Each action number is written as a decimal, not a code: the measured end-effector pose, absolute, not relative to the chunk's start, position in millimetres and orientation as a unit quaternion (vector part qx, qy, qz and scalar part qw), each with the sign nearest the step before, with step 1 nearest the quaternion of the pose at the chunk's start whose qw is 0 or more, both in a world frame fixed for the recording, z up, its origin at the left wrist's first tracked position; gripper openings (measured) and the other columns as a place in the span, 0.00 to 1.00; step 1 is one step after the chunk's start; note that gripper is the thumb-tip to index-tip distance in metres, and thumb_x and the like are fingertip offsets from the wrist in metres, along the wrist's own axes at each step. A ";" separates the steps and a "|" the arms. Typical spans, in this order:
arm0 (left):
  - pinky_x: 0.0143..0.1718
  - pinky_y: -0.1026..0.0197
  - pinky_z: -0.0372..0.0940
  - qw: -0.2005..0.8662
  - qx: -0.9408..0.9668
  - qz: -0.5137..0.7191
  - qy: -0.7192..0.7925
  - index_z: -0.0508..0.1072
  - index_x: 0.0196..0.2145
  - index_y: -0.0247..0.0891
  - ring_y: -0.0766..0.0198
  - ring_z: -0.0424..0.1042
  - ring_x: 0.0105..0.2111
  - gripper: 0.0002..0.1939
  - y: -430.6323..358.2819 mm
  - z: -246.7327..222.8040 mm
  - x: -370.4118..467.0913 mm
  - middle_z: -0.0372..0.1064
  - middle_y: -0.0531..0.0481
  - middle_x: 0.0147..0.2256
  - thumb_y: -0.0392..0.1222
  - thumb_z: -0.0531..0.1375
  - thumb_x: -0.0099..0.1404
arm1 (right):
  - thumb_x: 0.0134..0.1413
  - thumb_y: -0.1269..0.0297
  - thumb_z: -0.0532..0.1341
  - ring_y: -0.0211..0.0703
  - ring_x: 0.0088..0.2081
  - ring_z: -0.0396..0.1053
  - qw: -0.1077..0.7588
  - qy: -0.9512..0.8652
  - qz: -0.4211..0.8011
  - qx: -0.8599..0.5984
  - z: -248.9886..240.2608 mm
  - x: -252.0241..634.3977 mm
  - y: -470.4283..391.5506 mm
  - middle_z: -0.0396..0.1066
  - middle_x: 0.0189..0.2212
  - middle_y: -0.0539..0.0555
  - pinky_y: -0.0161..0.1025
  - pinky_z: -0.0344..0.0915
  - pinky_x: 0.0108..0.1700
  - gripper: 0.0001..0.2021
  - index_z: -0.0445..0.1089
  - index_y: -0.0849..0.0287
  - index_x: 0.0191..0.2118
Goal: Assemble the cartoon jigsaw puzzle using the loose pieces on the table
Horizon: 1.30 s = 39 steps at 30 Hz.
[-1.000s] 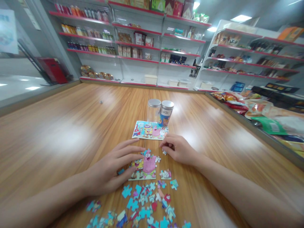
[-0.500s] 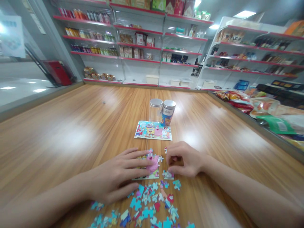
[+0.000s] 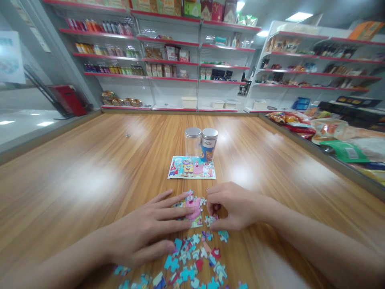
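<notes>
My left hand lies flat with fingers stretched over a partly joined jigsaw puzzle, which shows a pink starfish character. Part of the puzzle is hidden under those fingers. At its right edge, my right hand is curled, thumb and fingertips down on a small puzzle piece; the hand partly covers it. Closer to me lie several loose puzzle pieces, mostly light blue with some red and purple. Beyond both hands rests a printed reference picture with the cartoon characters.
Two jars stand behind the picture: a clear jar with a silver lid and a labelled blue jar. The wooden table has a raised edge. Packaged snacks lie at right; stocked shelves line the back.
My right hand has come down and slightly left, its thumb now over the small piece beside the puzzle. My left hand stays flat on the puzzle. The camera view has shifted slightly.
</notes>
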<state>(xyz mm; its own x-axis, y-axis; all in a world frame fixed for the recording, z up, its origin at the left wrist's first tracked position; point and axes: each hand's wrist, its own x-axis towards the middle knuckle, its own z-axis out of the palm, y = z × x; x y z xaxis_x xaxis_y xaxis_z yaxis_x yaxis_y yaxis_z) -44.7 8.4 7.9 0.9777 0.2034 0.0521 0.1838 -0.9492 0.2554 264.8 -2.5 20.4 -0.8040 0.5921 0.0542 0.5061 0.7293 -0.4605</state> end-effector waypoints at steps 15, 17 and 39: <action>0.73 0.40 0.38 0.155 0.982 0.038 0.101 0.55 0.70 0.49 0.49 0.41 0.73 0.32 8.5 8.5 -44.2 0.49 0.51 0.71 0.48 0.58 0.73 | 0.52 0.58 0.70 0.37 0.30 0.68 0.140 -0.914 0.239 -0.297 10.0 263.8 0.6 0.71 0.29 0.49 0.34 0.62 0.34 0.10 0.73 0.59 0.34; 0.73 0.40 0.38 0.161 0.980 0.054 0.103 0.55 0.70 0.50 0.49 0.42 0.72 0.31 8.0 8.3 -43.7 0.50 0.51 0.70 0.47 0.58 0.73 | 0.53 0.57 0.70 0.37 0.30 0.68 0.136 -0.914 0.238 -0.300 9.6 264.1 0.7 0.71 0.29 0.49 0.34 0.62 0.34 0.11 0.73 0.58 0.35; 0.68 0.42 0.57 0.148 0.974 0.139 0.099 0.65 0.64 0.44 0.47 0.62 0.64 0.24 3.4 10.6 -42.7 0.61 0.40 0.65 0.44 0.58 0.72 | 0.57 0.61 0.68 0.40 0.33 0.67 0.072 -0.915 0.197 -0.343 25.7 261.4 -4.9 0.71 0.32 0.52 0.36 0.59 0.35 0.08 0.72 0.60 0.34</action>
